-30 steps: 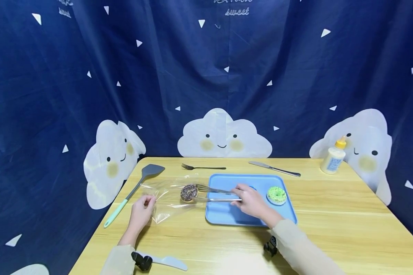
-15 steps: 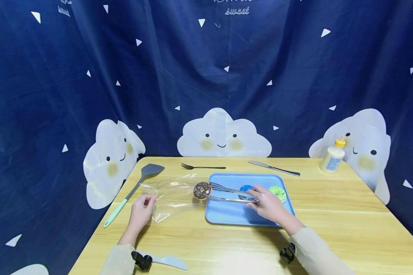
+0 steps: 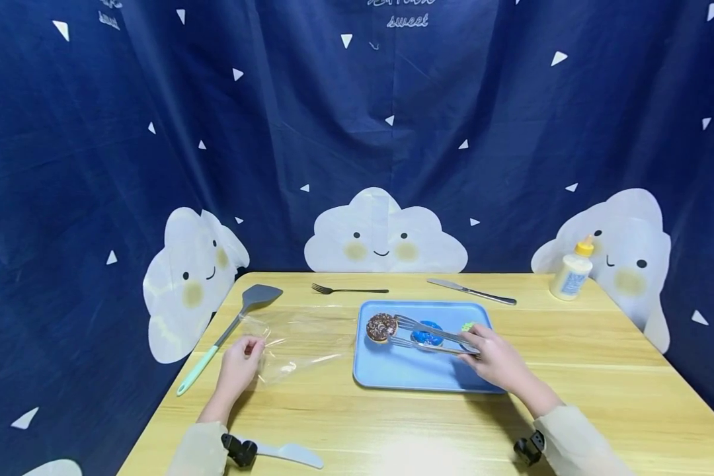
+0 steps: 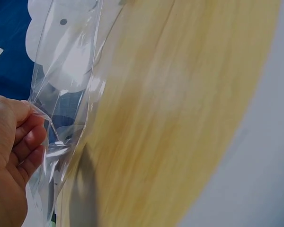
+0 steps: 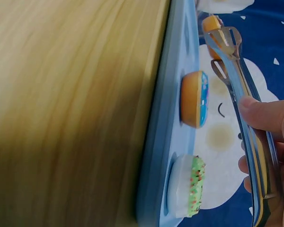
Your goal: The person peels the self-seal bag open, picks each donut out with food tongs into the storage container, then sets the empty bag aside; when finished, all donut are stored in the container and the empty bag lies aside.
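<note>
My right hand (image 3: 495,357) grips metal tongs (image 3: 443,349), their tips at both sides of a chocolate doughnut (image 3: 381,327) over the left end of a blue tray (image 3: 387,377). In the right wrist view this doughnut hangs above the tray's surface. A blue doughnut (image 5: 194,99) lies on the tray under the tongs. Behind my right hand, a green sprinkled doughnut (image 5: 187,187) is mostly hidden in the head view. My left hand (image 3: 240,363) pinches the edge of a clear plastic bag (image 3: 309,344) lying left of the tray.
A grey spatula with mint handle (image 3: 199,370) lies at the left. A fork (image 3: 351,290) and a table knife (image 3: 476,292) lie at the back. A yellow-capped bottle (image 3: 571,276) stands back right. A pale plastic knife (image 3: 291,453) is near my left sleeve.
My right hand has moved right, carrying the chocolate doughnut in the tongs from over the bag to above the tray. My left hand stays on the bag.
</note>
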{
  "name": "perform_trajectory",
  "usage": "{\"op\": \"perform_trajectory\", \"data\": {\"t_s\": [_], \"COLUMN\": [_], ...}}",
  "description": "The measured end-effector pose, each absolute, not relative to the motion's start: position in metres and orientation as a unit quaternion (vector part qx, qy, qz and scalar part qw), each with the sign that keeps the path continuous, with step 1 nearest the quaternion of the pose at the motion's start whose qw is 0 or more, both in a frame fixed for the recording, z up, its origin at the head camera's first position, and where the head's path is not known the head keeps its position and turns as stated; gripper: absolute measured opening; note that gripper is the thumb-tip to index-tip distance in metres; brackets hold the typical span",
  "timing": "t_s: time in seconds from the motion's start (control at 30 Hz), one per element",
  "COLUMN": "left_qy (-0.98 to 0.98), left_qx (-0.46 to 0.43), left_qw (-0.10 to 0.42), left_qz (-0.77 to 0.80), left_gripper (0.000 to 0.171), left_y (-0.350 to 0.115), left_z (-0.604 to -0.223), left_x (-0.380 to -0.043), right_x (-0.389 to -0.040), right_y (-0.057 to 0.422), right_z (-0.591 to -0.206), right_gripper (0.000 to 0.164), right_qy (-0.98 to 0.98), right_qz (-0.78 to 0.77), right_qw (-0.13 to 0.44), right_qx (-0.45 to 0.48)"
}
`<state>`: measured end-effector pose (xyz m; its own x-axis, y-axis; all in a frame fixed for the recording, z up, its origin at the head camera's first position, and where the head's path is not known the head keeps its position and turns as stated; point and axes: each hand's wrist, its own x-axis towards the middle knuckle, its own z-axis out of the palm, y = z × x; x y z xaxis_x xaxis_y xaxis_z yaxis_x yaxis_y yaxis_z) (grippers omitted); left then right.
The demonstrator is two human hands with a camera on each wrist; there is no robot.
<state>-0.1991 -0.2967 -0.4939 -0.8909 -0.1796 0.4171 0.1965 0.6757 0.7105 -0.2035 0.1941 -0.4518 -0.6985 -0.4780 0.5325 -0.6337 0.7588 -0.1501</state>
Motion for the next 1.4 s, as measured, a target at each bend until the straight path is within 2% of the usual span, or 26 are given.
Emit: {"op": "perform_trajectory", "data": {"t_s": [0.17, 0.57, 0.73, 1.1, 1.4], "left_qy": [-0.893, -0.899, -0.906, -0.915, -0.922], "left_qx": [-0.004, -0.021, -0.010, -0.023, -0.020], "left_qw": [0.227, 0.254, 0.245, 0.247, 0.226], "left_qz": [-0.388, -0.355, -0.344, -0.319, -0.314], "left_gripper": [0.015, 0.010, 0.012, 0.010, 0.011], "left_y": [-0.300, -0.304, -0.302, -0.297, -0.295], "left_z": [-0.491, -0.493, -0.494, -0.493, -0.491], "left_x": [-0.199, -0.201, -0.202, -0.204, -0.203], "right_x": [-0.203, -0.201, -0.202, -0.203, -0.196], "right_y": [0.197, 0.196, 0.195, 0.200, 0.219], "right_z": [-0.454, -0.451, -0.450, -0.446, -0.441], "right_gripper": [0.039, 0.041, 0.042, 0.045, 0.046], "right_qy": [-0.913, -0.919, -0.922, -0.906, -0.906], "right_qz": [0.146, 0.128, 0.117, 0.110, 0.155], "right_qw": [0.233, 0.229, 0.226, 0.259, 0.273], "right_qx": [0.300, 0.295, 0.293, 0.316, 0.282]}}
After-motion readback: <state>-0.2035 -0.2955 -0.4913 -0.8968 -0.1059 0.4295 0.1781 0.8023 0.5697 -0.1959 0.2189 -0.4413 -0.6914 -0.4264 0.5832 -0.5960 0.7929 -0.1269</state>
